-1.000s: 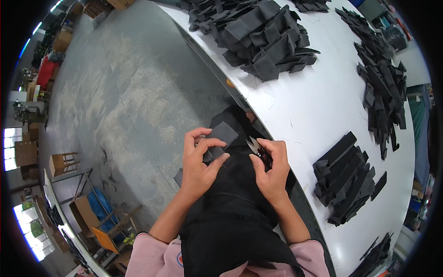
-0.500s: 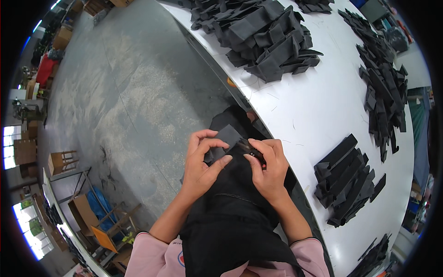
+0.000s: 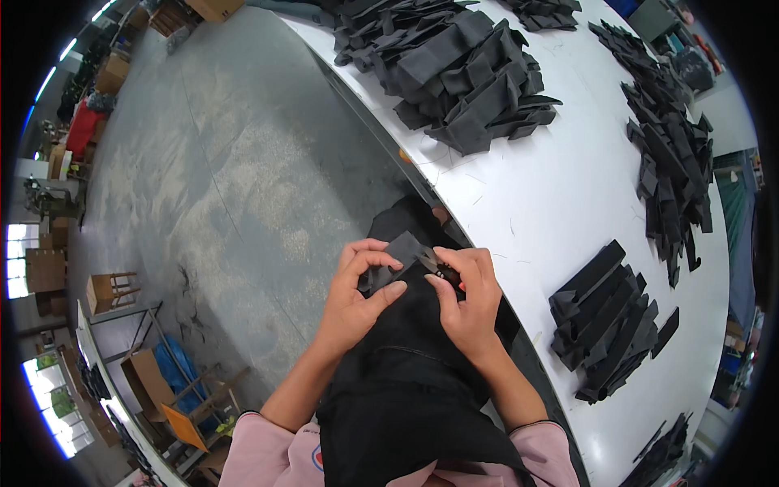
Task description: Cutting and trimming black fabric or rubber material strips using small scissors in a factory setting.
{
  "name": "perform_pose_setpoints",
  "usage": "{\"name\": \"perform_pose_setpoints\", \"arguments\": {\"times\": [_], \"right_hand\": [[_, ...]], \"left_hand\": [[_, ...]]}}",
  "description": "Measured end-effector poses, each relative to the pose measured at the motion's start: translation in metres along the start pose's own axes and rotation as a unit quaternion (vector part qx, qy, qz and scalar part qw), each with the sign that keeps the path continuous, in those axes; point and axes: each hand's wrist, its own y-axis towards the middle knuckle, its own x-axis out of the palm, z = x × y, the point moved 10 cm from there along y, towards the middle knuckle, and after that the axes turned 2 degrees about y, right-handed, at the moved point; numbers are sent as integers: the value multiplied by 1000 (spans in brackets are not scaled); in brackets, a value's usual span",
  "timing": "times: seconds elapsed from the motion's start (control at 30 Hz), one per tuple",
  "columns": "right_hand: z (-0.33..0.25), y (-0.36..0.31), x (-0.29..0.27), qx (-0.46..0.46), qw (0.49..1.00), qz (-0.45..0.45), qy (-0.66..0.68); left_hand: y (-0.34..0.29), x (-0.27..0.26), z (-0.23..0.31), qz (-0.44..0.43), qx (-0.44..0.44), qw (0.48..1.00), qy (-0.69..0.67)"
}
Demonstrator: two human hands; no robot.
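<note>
Above my lap, my left hand [image 3: 354,294] pinches a folded piece of dark grey fabric [image 3: 402,248] between thumb and fingers. My right hand [image 3: 468,294] is closed around small thread snips [image 3: 428,259]. Their metal blades point left and touch or nearly touch the fabric's right side; I cannot tell which. Most of the snips' dark handle is hidden by the fingers. A black apron [image 3: 406,406] covers my front below both hands.
On the white table [image 3: 527,219] to my right lie a large heap of dark fabric pieces [image 3: 454,73], a long pile [image 3: 669,170] along the far edge and a smaller stack [image 3: 604,321]. Loose threads are scattered there. A wooden stool [image 3: 112,290] stands at left.
The snips' blades show more plainly now, at the fabric's right side. My left hand has shifted slightly right with the fabric. The table piles appear slightly shifted as the view moved.
</note>
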Motion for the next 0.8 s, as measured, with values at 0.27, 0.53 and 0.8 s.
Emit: {"name": "perform_pose_setpoints", "arguments": {"times": [0.27, 0.53, 0.8], "right_hand": [[44, -38, 50, 425, 618, -56, 659], [56, -29, 10, 248, 943, -9, 222], [8, -8, 12, 77, 995, -4, 68]], "left_hand": [[-7, 3, 43, 76, 207, 918, 329], [-5, -10, 31, 113, 161, 946, 259], [-13, -10, 43, 125, 189, 932, 284]]}}
